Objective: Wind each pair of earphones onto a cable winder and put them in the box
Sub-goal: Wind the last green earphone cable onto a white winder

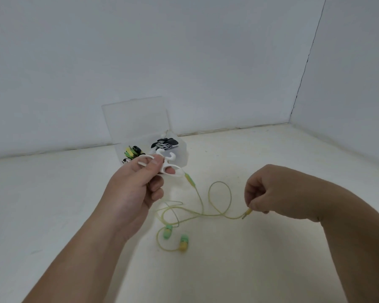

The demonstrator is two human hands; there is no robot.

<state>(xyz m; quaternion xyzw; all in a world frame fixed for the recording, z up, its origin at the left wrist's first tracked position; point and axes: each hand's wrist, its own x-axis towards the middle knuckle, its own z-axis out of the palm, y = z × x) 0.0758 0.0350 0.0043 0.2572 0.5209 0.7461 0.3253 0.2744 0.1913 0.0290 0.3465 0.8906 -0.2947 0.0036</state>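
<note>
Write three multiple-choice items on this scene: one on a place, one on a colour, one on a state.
1. The two earbuds lie:
A. on the table, between the forearms
B. in a drawer
C. on a shelf

2. The cable winder held in the left hand is:
A. black
B. white
C. red

3. The right hand:
A. lies flat and open
B. holds a cup
C. pinches the plug of the earphones

Key:
1 A, both buds rest on the tabletop below the hands.
2 B, its hooked arms show white past the hand.
3 C, the curled fingertips close on the plug, with the cable trailing from it.
</note>
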